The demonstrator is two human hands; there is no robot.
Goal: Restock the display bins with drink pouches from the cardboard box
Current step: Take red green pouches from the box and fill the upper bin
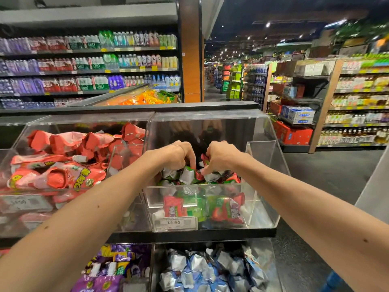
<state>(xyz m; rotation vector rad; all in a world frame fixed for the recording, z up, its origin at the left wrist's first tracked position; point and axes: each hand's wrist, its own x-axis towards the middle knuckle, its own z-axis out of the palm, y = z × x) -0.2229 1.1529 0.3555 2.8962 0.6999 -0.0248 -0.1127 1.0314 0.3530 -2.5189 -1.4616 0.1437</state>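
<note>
The fingertips of the left hand (179,157) and right hand (220,157) are buried among the green-and-red pouches (188,175), so their grip is unclear. The price label (23,204) on the pink bin's front wall is blurred. The picture's bottom edge cuts off the purple pouches (109,268).

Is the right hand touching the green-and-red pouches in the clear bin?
Touching. In the head view the right hand pinches the top of the green-and-red pouches piled in the clear bin.
</note>
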